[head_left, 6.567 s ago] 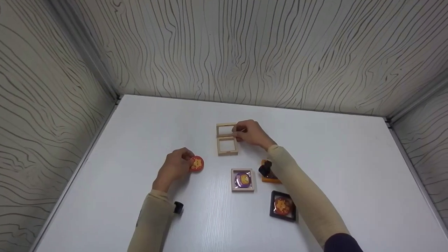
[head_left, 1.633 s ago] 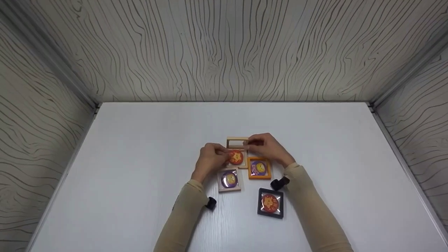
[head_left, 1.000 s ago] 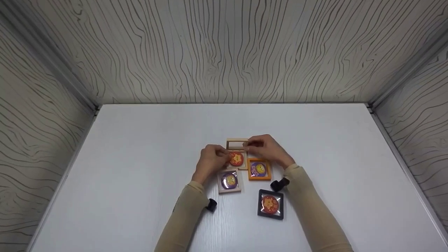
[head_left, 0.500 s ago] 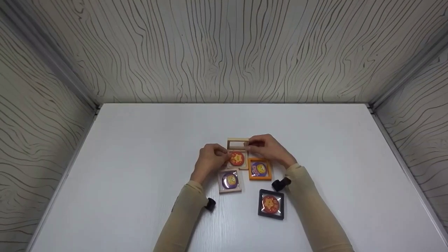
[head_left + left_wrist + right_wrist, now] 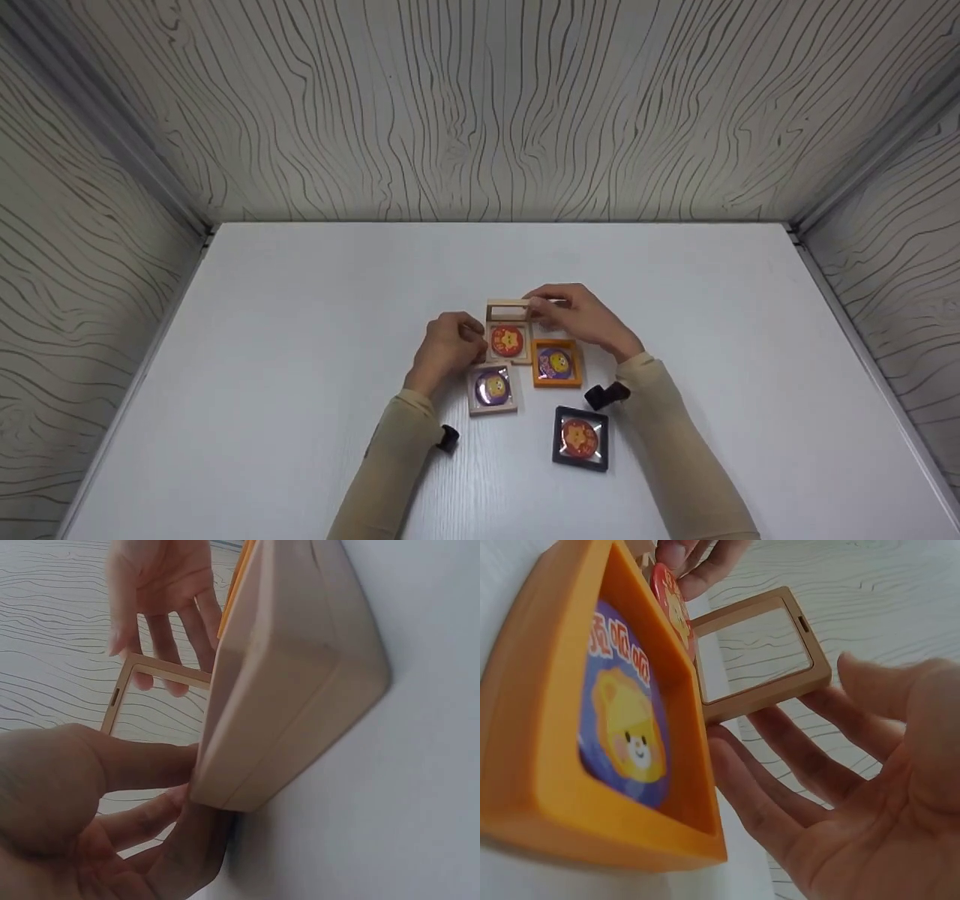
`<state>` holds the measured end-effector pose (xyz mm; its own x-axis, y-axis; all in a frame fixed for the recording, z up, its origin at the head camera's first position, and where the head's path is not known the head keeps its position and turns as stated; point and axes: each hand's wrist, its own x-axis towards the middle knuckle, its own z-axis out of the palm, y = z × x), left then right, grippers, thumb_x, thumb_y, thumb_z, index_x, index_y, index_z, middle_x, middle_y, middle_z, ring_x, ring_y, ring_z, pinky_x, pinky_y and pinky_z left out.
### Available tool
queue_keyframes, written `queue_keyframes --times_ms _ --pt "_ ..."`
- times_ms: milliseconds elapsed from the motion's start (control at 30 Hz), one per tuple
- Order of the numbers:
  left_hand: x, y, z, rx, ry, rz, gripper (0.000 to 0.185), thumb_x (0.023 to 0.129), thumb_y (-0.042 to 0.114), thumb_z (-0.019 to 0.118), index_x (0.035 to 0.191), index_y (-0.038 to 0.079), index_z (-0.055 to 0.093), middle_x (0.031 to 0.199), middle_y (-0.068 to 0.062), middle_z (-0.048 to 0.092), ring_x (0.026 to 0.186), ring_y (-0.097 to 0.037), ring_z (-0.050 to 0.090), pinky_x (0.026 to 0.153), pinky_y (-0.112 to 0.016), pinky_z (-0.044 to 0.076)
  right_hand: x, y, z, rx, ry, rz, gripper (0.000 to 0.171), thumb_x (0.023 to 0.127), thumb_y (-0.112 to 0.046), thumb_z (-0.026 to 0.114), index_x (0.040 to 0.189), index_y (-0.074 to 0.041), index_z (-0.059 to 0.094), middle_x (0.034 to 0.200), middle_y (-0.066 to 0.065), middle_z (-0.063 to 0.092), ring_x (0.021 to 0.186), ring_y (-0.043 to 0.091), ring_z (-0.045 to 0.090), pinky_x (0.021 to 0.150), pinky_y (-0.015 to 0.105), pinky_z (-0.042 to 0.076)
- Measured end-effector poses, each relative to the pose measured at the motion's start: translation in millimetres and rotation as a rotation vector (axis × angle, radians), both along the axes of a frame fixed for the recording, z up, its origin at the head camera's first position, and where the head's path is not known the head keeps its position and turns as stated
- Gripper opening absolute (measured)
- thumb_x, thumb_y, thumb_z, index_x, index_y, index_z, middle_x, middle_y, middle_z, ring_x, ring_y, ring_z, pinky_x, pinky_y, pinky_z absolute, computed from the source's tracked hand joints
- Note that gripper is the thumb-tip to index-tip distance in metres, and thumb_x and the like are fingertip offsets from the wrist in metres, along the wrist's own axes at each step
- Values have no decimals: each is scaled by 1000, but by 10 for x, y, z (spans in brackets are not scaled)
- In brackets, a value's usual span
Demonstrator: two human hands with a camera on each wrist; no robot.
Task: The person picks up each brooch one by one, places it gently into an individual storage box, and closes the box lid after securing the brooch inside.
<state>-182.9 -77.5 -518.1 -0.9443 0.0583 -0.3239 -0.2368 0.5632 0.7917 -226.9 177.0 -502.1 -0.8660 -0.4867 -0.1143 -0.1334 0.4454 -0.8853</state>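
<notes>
My left hand (image 5: 448,351) has its fingers on the left edge of the wooden box (image 5: 508,341), red badge (image 5: 507,340) lying inside it. My right hand (image 5: 581,315) has fingers loosely spread, tips at the raised lid (image 5: 508,309), not clamped. Box sits mid-bench (image 5: 300,337), orange box (image 5: 556,363) just right, second wooden box (image 5: 493,388) just nearer, black box (image 5: 580,439) nearest.

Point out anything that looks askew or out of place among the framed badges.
Only the wooden frame between the hands is unfinished: its lid stands raised, the red badge uncovered. The other three frames lie closed and flat.
</notes>
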Motion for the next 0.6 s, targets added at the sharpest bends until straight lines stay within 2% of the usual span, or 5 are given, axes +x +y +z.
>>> queue_keyframes --times_ms 133,300,400,600 --pt "4 -3 -10 -1 17 -11 20 95 11 76 116 10 75 97 -4 72 87 -19 67 80 -36 55 35 -17 36 33 54 -16 38 110 -39 60 133 -12 73 129 12 74 123 31 70 105 47 57" --pt "-8 -10 -16 -33 41 -14 18 94 12 77 112 11 77 99 -4 71 92 -21 65 85 -39 55 64 -22 58 65 107 18 34 110 -33 60 131 -10 74 130 13 73 118 33 71 101 49 59" --pt "-16 -8 -20 -26 22 -1 19 94 11 77 113 11 77 101 -5 71 94 -22 65 86 -40 55 75 -31 45 93 142 52 34 112 -32 58 132 -10 73 131 12 73 115 34 71 101 52 58" --pt "-23 1 -41 23 -21 6 21 95 9 75 116 10 75 102 -6 72 94 -23 67 88 -40 57 109 -69 45 113 169 99 30 111 -28 59 130 -11 73 131 10 72 124 33 68 107 55 54"
